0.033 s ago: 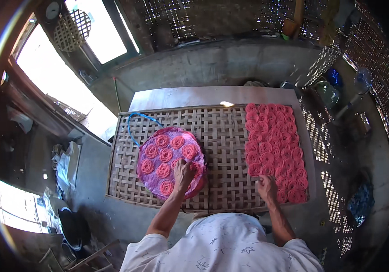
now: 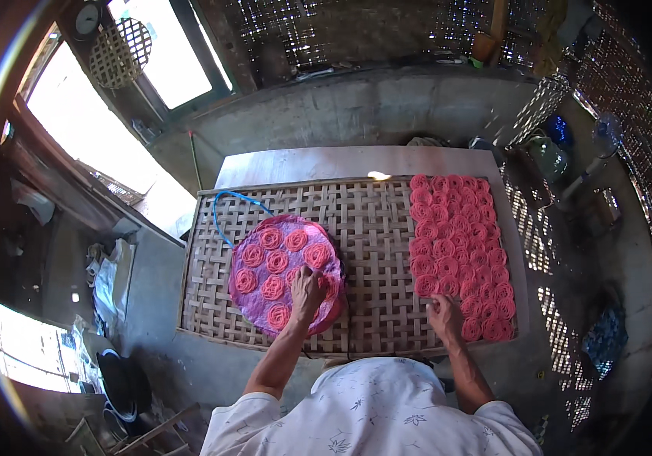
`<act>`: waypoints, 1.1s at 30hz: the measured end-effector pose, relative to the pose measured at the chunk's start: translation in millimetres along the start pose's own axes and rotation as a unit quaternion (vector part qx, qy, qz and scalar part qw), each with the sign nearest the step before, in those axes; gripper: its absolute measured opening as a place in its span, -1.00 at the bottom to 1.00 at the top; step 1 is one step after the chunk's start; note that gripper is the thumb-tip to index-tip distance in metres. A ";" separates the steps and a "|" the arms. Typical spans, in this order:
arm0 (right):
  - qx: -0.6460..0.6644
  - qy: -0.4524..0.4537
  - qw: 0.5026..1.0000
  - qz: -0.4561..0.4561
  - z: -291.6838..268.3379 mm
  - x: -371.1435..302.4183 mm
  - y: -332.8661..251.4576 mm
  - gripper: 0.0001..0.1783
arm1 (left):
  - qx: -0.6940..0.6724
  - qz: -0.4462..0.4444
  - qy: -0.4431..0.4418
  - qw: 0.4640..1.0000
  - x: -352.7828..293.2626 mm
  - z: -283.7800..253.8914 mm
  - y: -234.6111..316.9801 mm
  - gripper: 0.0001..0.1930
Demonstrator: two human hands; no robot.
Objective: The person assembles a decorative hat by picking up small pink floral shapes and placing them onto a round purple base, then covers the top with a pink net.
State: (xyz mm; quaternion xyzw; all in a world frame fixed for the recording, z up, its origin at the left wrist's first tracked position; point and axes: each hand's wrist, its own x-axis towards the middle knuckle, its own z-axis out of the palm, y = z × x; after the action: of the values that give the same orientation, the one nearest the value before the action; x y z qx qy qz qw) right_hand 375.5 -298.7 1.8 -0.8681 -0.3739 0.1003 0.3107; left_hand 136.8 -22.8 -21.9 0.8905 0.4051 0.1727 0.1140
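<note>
A round tray lined with purple-pink sheet (image 2: pixel 256 308) holds several pink coiled rosettes (image 2: pixel 277 262) of thin strands. Over its right half, my left hand (image 2: pixel 307 292) is closed with fingertips down among the rosettes; the hand hides what lies under it. On the right of the woven bamboo rack (image 2: pixel 375 251), many similar rosettes (image 2: pixel 459 243) lie packed in rows. My right hand (image 2: pixel 445 314) is at the near-left corner of these rows, fingers curled together just below the lowest left rosette. Whatever its fingers hold, if anything, is hidden.
Beneath the rack is a pale table (image 2: pixel 356 160). A blue cord (image 2: pixel 242 197) loops from the tray's far-left side onto the rack. Dark tubs (image 2: pixel 122 380) stand on the floor at the left. A low concrete wall (image 2: pixel 348 110) runs behind the table.
</note>
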 end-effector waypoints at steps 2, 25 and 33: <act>0.021 0.007 1.000 -0.014 3.8 -1.4 -12.5 -0.71 | -0.031 -0.009 -0.033 0.999 6.2 3.8 -4.0 -0.74; 0.278 -0.115 0.941 0.154 105.4 11.8 86.2 -0.69 | -0.036 0.038 -0.001 0.999 -56.4 -36.5 11.4 -0.59; -0.047 -0.052 0.991 0.110 23.3 16.3 33.5 -0.73 | -0.025 -0.034 -0.067 0.997 -61.6 -34.5 -22.5 -0.61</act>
State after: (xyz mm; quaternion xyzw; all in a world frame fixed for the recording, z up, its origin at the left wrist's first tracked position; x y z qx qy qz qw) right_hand 397.1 -294.0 -36.2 -0.9113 -0.2962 0.1608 0.2365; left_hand 70.0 -53.0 -11.3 0.8827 0.4221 0.1187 0.1693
